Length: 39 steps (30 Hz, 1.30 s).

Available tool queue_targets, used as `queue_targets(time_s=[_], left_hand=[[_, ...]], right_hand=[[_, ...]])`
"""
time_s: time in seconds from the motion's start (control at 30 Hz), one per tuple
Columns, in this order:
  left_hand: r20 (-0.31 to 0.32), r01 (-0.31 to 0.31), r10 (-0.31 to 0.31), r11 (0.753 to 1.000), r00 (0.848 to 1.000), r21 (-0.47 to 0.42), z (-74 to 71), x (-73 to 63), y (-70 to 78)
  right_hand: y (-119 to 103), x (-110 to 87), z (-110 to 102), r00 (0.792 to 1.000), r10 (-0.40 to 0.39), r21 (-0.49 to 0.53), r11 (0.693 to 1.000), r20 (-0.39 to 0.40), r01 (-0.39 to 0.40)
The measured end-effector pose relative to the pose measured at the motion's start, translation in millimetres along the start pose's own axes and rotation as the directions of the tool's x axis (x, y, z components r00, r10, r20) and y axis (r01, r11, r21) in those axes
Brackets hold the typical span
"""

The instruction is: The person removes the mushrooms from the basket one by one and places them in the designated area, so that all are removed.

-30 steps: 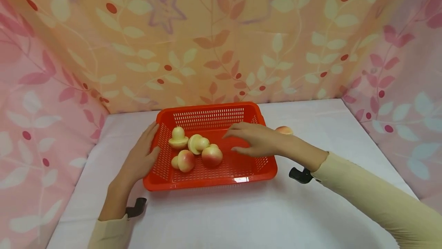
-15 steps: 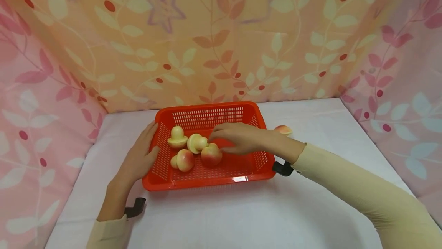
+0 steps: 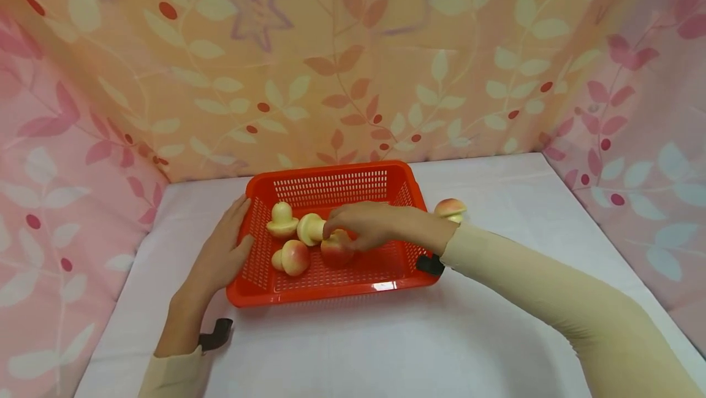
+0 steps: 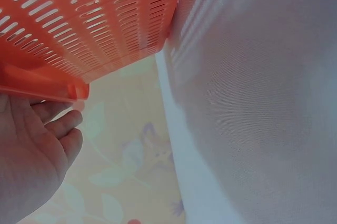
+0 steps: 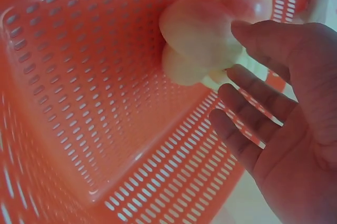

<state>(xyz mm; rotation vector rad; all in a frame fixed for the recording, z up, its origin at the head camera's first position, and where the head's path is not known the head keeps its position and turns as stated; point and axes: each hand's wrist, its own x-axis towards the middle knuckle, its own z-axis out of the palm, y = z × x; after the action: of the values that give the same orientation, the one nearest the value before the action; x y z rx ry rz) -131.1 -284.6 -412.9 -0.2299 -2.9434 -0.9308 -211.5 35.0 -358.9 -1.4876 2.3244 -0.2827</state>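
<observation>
A red plastic basket (image 3: pixel 331 297) holds several toy mushrooms with red-and-yellow caps and pale yellow stems. My left hand (image 3: pixel 220 257) rests along its left rim, the fingers extended; in the left wrist view these fingers (image 4: pixel 63 124) lie against the outside, just under the rim. Inside the basket, my right hand (image 3: pixel 369 223) is over the rightmost mushroom (image 3: pixel 336 254). In the right wrist view the thumb reaches the edge of this mushroom's cap (image 5: pixel 197 29), with the other visible fingers apart and barely bent. Its index finger is hidden.
Left in the basket are an upright mushroom (image 3: pixel 282 221), a tipped one (image 3: pixel 311 230) and another on its side (image 3: pixel 293 258). One more mushroom (image 3: pixel 450 208) stands on the white tablecloth (image 3: pixel 353 349), right of the basket. Patterned cloth walls (image 3: pixel 342 79) surround the table.
My right hand has moved left and down inside the basket, from its right part to the rightmost mushroom. The left hand stays at the rim. More of the mushroom outside shows.
</observation>
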Motion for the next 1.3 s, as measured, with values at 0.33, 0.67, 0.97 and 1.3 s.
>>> queue_targets(time_s=[0.33,0.67,0.97,1.3], left_hand=[[-0.020,-0.002,0.001,1.000,1.000,-0.002,-2.2,-2.3,-0.3],[-0.015,0.010,-0.010,1.000,1.000,-0.005,-3.2,-2.1,-0.4],[-0.018,0.009,-0.009,1.000,1.000,-0.012,0.6,-2.0,0.7],[-0.002,0.017,-0.017,1.000,1.000,-0.011,0.1,-0.8,1.3]], right_hand=[[0,13.4,1,0.996,-0.041,-0.017,0.999,0.075,0.042],[5,14.6,4,0.999,0.007,-0.017,1.000,0.053,-0.006],[7,15.5,7,0.994,0.055,-0.016,0.998,0.096,-0.054],[9,22.1,8,0.991,0.055,0.030,0.998,0.124,-0.059]])
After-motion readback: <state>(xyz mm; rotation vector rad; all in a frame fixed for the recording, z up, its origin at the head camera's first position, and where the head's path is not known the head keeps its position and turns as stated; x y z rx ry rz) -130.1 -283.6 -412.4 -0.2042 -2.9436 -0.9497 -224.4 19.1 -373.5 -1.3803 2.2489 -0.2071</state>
